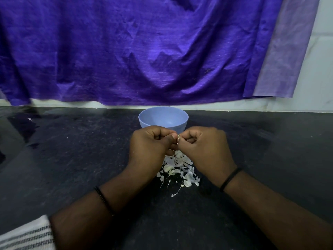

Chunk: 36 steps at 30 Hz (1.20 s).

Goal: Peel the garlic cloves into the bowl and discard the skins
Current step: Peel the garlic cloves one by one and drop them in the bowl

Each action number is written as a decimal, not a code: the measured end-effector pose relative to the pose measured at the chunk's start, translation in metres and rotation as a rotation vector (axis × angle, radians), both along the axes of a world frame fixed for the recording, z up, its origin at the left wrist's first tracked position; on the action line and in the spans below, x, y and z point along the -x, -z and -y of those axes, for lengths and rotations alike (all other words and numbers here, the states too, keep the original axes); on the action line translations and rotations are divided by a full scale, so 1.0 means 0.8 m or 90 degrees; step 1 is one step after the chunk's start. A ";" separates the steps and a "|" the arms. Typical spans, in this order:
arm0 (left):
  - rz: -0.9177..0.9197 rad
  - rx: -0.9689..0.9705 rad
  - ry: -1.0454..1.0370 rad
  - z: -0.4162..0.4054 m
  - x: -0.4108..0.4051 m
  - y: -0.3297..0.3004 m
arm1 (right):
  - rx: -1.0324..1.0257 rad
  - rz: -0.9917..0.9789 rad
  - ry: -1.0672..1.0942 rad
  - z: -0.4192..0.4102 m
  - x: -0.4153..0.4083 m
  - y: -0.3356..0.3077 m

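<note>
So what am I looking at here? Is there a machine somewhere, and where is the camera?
There is no machine here. A person wears one camera on the head, which looks forward and down, so you see their own two arms from above. The left hand and the right hand meet in front of a blue bowl and together pinch a garlic clove, of which only a small pale bit shows between the fingertips. Below the hands, on the dark countertop, lies a heap of papery garlic skins. What the bowl holds is partly hidden by the hands. Behind it hangs a purple cloth.
</note>
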<state>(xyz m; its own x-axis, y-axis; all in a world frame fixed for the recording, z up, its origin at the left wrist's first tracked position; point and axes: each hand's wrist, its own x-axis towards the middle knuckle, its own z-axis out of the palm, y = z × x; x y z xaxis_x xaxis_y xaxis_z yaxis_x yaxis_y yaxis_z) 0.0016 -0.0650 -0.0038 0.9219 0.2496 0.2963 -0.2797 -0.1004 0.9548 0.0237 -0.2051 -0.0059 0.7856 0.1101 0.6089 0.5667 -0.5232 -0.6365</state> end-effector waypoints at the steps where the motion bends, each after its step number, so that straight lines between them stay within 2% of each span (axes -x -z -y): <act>1: 0.001 0.003 -0.003 0.000 0.001 0.000 | 0.004 0.012 0.002 -0.001 0.000 0.000; 6: 0.009 0.004 -0.011 0.002 -0.001 0.001 | 0.020 0.041 0.017 -0.004 -0.001 0.003; 11: 0.014 0.042 0.014 0.002 0.000 -0.002 | -0.038 0.034 0.001 -0.003 -0.003 0.001; 20: -0.015 0.082 0.038 -0.003 -0.004 -0.003 | -0.130 -0.046 -0.025 0.000 -0.004 -0.001; 25: -0.011 0.057 0.040 -0.006 -0.005 -0.003 | -0.054 0.013 -0.034 0.003 -0.006 -0.001; 32: -0.002 -0.060 0.042 -0.011 -0.007 -0.001 | 0.117 0.131 -0.029 0.009 -0.011 -0.002; 36: -0.007 -0.103 0.051 -0.015 -0.009 0.001 | 0.171 0.108 -0.051 0.010 -0.013 -0.005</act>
